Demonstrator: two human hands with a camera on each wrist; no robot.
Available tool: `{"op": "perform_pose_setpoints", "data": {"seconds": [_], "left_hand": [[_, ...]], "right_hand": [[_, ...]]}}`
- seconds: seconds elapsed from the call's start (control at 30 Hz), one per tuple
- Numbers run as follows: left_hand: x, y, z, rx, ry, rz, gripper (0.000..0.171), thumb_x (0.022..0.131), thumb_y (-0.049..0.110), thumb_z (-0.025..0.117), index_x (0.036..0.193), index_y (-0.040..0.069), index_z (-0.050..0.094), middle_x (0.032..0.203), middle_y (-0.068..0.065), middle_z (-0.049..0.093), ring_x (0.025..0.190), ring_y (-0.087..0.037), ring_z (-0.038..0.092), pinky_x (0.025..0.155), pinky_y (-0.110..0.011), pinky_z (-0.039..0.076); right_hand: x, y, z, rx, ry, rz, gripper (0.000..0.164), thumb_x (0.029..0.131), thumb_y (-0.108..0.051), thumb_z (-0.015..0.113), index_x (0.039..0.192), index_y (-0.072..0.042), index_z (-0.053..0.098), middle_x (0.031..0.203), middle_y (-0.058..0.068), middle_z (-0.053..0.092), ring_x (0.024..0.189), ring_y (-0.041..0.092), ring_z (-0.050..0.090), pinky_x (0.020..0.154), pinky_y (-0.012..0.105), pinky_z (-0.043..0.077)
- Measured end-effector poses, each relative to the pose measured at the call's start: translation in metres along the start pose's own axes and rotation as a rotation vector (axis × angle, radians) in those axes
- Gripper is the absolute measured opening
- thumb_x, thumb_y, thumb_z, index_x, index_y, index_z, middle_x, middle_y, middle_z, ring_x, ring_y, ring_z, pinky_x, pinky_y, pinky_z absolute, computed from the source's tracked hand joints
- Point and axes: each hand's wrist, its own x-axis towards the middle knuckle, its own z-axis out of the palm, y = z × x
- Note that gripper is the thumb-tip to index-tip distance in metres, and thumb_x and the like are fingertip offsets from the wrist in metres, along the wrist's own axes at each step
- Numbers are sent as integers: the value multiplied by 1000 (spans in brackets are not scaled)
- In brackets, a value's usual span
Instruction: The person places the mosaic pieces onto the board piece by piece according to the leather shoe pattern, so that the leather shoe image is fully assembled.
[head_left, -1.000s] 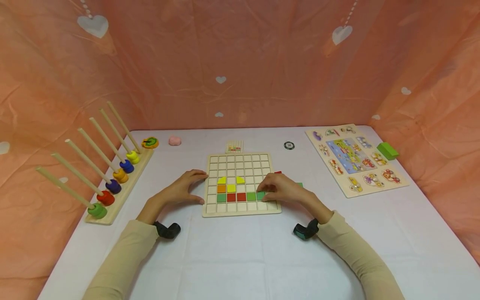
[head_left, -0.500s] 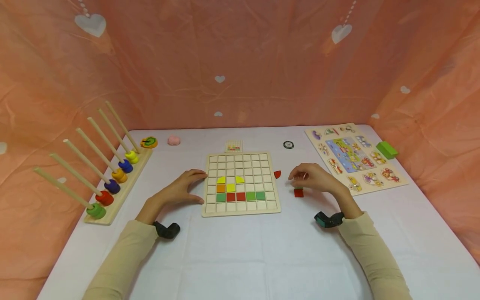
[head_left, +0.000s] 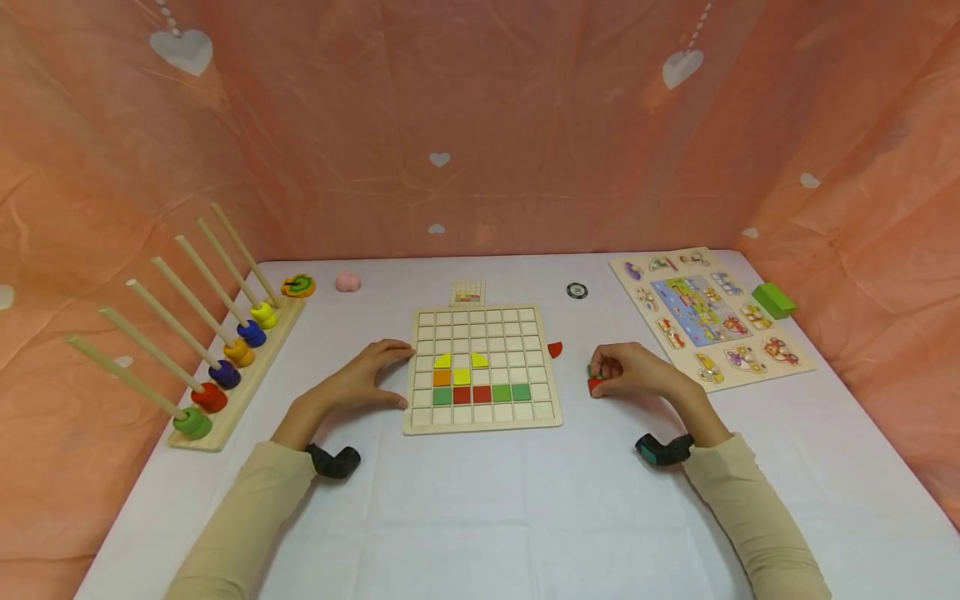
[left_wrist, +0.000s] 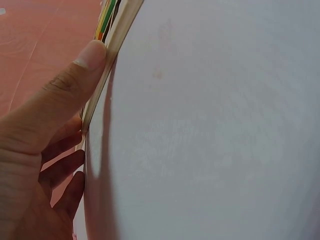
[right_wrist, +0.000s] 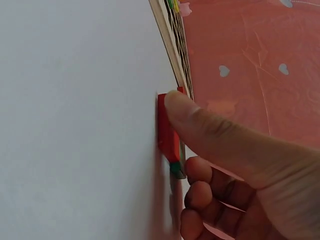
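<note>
A wooden grid board [head_left: 510, 325] lies mid-table with coloured tiles set in its lower left and middle cells: yellow quarter-rounds, a yellow square [head_left: 461, 377], an orange square [head_left: 442, 377], and a row of green and red squares. My left hand [head_left: 358, 377] rests at the board's left edge, thumb and fingertips against the rim [left_wrist: 107, 65], fingers spread. To the right of the board my right hand [head_left: 637, 371] pinches a red square block [right_wrist: 167, 127] between thumb and curled fingers. A green piece [right_wrist: 176, 169] shows just beside it, partly hidden. A red quarter-round [head_left: 555, 349] lies by the board's right edge.
On the left stands a peg rack [head_left: 255, 379] with coloured rings. A small pattern card [head_left: 468, 292], a pink lump [head_left: 348, 282] and a round black chip [head_left: 577, 290] lie at the back. On the right are a picture puzzle board [head_left: 720, 379] and a green block [head_left: 774, 301].
My right hand has left the green tile at the row's right end, moved right off the board, and come down onto the red block. My left hand has stayed at the board's edge.
</note>
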Motion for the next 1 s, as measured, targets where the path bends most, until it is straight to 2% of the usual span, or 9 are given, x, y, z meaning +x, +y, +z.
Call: {"op": "perform_pose_setpoints", "data": {"seconds": [0.37,0.7,0.83,1.0], "left_hand": [[-1,2,-1,3,0,1,84,69,33,82,136,0,44,140,-18,38,131,-35,30,108,-52,24],[0,1,-1,-1,-2,-2,83,70,32,82,136,0,44,140,-18,38,131,-35,30,109,-52,24],[-1,0,-1,-1,2,-2,83,70,33,82,136,1,44,140,-18,38,131,-35,30,109,-52,24],[-1,0,0,-7,1,4,82,70,33,82,136,1,45,140,-18,38,131,-35,30,108,-52,24]], "right_hand": [[-2,-3,1,-23,-6,-51,22,74,-14,79,88,-7,63,74,-1,54,68,13,47,60,21,40],[-1,-7,3,-19,-26,-48,23,75,-14,78,86,-8,59,73,-3,54,67,11,49,59,20,42],[7,-13,5,8,2,-95,22,76,-12,77,87,-9,58,72,-4,53,67,10,49,59,20,42],[29,-31,14,58,71,-179,17,78,-6,74,91,-6,64,81,-1,62,70,11,51,62,21,44]]}}
